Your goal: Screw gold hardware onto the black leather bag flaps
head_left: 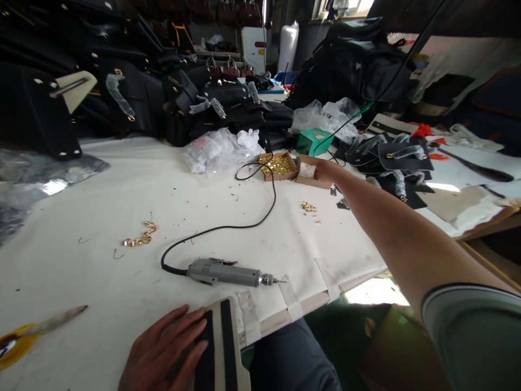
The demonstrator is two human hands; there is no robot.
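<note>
My left hand [166,347] lies with fingers stretched out on a flat beige panel with black strips [223,342], at the table's front edge. Across the table, my right hand [324,172] reaches into a small cardboard box [309,180] that has something white in it; its fingers are hidden there. Beside that box stands another open box of small gold metal pieces [279,164]. A grey electric screwdriver [228,273] rests on the table beyond the panel, its bit pointing right. Small gold pieces [309,207] are scattered nearer me than the boxes.
A black cord [228,226] loops over the white table [211,206]. Gold chain-like links [140,239] and yellow-handled scissors [40,331] lie left. Plastic bags [222,152], a green box [313,142] and black handbags [134,103] are behind; black strapped pieces [391,155] lie right.
</note>
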